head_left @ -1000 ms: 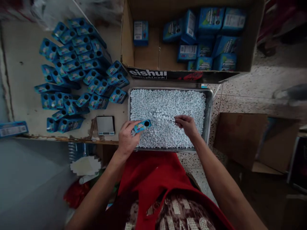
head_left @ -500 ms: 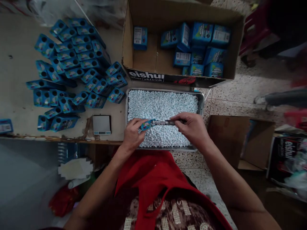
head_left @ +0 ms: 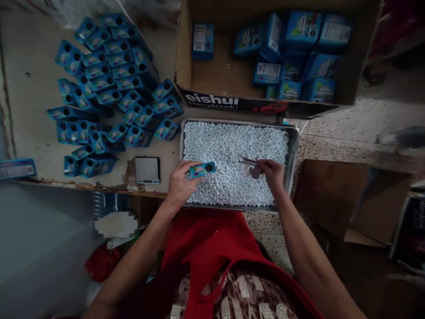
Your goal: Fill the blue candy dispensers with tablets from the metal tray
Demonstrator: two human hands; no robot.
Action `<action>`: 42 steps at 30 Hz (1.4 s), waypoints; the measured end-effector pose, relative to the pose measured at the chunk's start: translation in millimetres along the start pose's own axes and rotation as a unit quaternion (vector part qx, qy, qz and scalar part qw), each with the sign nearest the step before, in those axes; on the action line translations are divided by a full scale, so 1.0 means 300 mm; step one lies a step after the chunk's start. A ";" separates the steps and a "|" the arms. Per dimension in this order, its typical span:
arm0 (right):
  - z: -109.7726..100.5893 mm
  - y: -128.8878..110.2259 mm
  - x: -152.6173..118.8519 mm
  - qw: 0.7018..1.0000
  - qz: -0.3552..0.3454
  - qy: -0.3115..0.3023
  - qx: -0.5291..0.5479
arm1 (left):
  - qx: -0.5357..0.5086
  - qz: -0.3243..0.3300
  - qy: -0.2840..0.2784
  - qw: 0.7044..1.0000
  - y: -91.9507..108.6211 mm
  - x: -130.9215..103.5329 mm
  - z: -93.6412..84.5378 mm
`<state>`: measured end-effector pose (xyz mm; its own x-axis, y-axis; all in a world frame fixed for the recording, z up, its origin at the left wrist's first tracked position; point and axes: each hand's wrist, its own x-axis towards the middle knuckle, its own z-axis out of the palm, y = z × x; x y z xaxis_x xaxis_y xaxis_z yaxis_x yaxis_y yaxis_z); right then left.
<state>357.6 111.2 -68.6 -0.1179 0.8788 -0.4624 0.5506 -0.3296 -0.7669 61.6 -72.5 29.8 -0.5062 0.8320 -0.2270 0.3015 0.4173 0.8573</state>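
Observation:
In my left hand is a small blue box with a dark round hole at its right end, held over the left part of a metal tray. Small pale blue-white pellets fill the tray. The fingers of my right hand are closed on a thin dark tool, whose tip points left, low over the pellets on the tray's right side. The two hands are apart.
Many blue boxes with round holes stand on the table at the left, beside a small scale. Behind the tray, a cardboard box holds more blue boxes. An open carton sits at the right.
My right hand has drawn the tool away from the blue box, to the right and onto the pellets. The blue box now shows its hole uncovered. The whole view has shifted slightly.

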 end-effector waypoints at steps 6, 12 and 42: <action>0.252 -0.053 0.007 0.979 0.066 -0.108 0.159 | 0.083 -0.027 0.003 0.996 0.046 -0.017 -0.040; 0.027 -0.200 -0.089 0.957 0.071 -0.178 0.217 | 0.123 -0.004 -0.006 0.992 0.070 0.007 -0.036; 0.137 -0.031 -0.094 0.981 0.090 -0.113 0.132 | -0.067 -0.077 -0.069 0.992 -0.008 0.043 -0.039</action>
<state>321.8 75.3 -66.7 -0.2360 0.7089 -0.6647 0.3501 -0.5760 -0.7387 44.9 -66.9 30.2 -0.4200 0.8077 -0.4138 0.1141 0.4994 0.8588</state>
